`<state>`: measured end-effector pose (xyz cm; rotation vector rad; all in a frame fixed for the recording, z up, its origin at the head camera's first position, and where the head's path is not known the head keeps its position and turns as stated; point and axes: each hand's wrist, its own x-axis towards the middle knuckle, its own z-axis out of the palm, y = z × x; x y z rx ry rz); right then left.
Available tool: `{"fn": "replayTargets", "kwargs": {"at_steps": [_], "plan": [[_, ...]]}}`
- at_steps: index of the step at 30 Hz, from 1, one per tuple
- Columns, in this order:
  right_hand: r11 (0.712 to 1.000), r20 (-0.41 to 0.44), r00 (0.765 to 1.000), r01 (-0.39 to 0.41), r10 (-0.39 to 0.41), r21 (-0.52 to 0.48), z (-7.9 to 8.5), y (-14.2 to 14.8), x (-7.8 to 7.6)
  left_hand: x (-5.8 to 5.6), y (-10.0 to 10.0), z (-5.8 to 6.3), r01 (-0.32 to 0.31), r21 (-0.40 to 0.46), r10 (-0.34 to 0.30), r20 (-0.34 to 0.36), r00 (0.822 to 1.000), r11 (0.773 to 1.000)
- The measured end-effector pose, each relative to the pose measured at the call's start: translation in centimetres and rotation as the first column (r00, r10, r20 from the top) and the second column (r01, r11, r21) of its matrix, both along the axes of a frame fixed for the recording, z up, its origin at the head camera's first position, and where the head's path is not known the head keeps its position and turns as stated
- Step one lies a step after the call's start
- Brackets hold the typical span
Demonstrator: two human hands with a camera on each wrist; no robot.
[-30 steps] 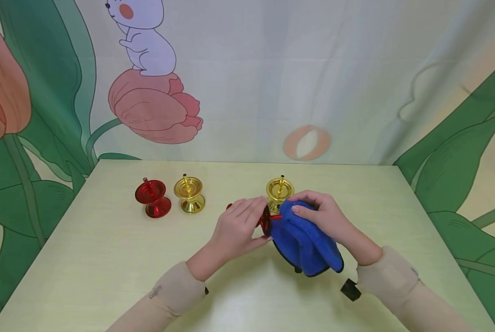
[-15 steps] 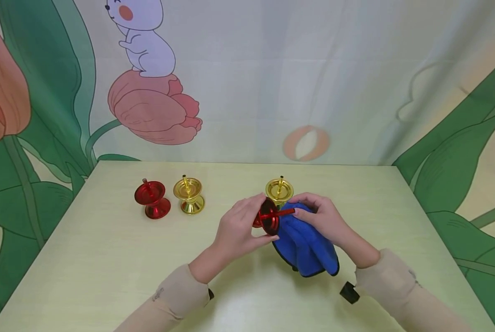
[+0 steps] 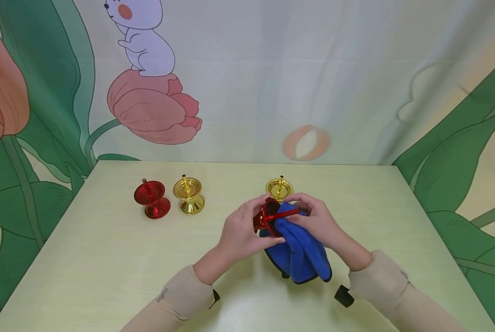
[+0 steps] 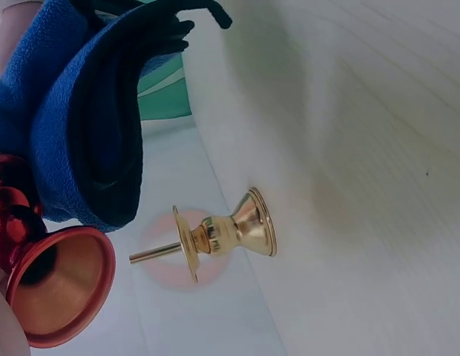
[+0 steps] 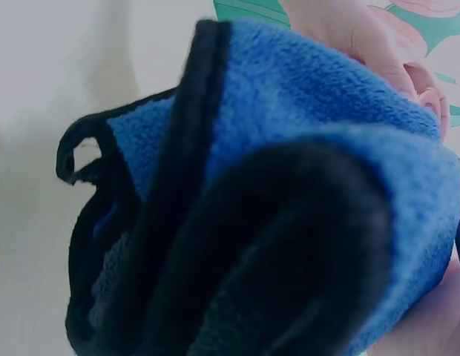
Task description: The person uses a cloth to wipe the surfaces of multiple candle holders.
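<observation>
My left hand (image 3: 241,233) grips a shiny red candlestick (image 3: 268,225) tipped on its side, its spike pointing right. In the left wrist view, the flared hollow base of this candlestick (image 4: 96,285) faces the camera. A blue towel (image 3: 301,253) with dark edging is bunched in my right hand (image 3: 320,223), whose thumb and fingers pinch it by the spike. Part of the towel lies against the inside of the red dish, and the rest hangs below. Folds of the towel (image 5: 311,89) fill most of the right wrist view, largely hiding the candlestick there.
A gold candlestick (image 3: 279,188) stands upright just behind the hands, and its base shows in the left wrist view. Farther left on the pale table (image 3: 85,258) stand another red candlestick (image 3: 157,208) and another gold candlestick (image 3: 191,205). A printed curtain (image 3: 247,83) hangs behind the table.
The red candlestick has turned so its dish and spike show more. My right hand has shifted slightly left, bringing the towel from over the spike's end into the dish.
</observation>
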<state>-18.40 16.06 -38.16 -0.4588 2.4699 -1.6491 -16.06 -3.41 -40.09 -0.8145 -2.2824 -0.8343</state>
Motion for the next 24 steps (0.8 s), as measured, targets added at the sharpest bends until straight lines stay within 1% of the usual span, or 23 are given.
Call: {"fn": "replayTargets", "kwargs": {"at_steps": [3, 5, 6, 8, 10, 13, 16, 18, 19, 21, 23, 24], "plan": [[1.000, 0.019, 1.000, 0.005, -0.004, -0.013, -0.1, -0.1, 0.1, 0.1, 0.0, 0.2, 0.018, 0.022, -0.019, 0.072, 0.997, 1.000], [1.000, 0.040, 0.999, 0.005, -0.004, -0.019, -0.1, -0.1, 0.1, 0.2, -0.1, 0.4, 0.037, 0.044, -0.043, 0.143, 0.989, 0.998], [1.000, 0.050, 0.999, 0.006, -0.005, -0.020, -0.2, -0.1, 0.2, 0.2, -0.2, 0.5, 0.050, 0.059, -0.060, 0.187, 0.981, 0.997], [1.000, 0.067, 0.998, 0.004, -0.003, -0.016, -0.2, -0.1, 0.2, 0.3, -0.4, 0.7, 0.078, 0.089, -0.099, 0.274, 0.957, 0.993], [1.000, 0.079, 0.997, -0.003, 0.004, -0.015, -0.3, -0.2, 0.2, 0.4, -0.6, 1.0, 0.107, 0.121, -0.144, 0.364, 0.920, 0.987], [1.000, 0.098, 0.995, -0.018, 0.020, -0.021, -0.3, -0.2, 0.2, 0.4, -0.9, 1.1, 0.153, 0.174, -0.219, 0.480, 0.849, 0.973], [0.998, 0.111, 0.993, -0.039, 0.043, -0.042, -0.3, -0.1, 0.2, 0.2, -1.1, 1.2, 0.183, 0.219, -0.277, 0.569, 0.774, 0.959], [0.997, 0.116, 0.992, -0.050, 0.056, -0.055, -0.2, -0.1, 0.2, 0.1, -1.2, 1.3, 0.193, 0.241, -0.303, 0.612, 0.731, 0.951], [0.997, 0.115, 0.991, -0.055, 0.062, -0.062, -0.2, -0.1, 0.2, 0.0, -1.3, 1.3, 0.194, 0.250, -0.311, 0.628, 0.713, 0.949], [0.994, 0.115, 0.990, -0.068, 0.077, -0.080, -0.2, -0.1, 0.2, -0.1, -1.4, 1.4, 0.199, 0.266, -0.328, 0.648, 0.688, 0.943], [0.992, 0.118, 0.989, -0.081, 0.092, -0.098, -0.1, -0.1, 0.2, -0.2, -1.5, 1.3, 0.206, 0.288, -0.349, 0.658, 0.667, 0.935], [0.991, 0.119, 0.988, -0.088, 0.100, -0.106, -0.1, -0.1, 0.2, -0.3, -1.6, 1.3, 0.218, 0.299, -0.366, 0.656, 0.660, 0.929]]}}
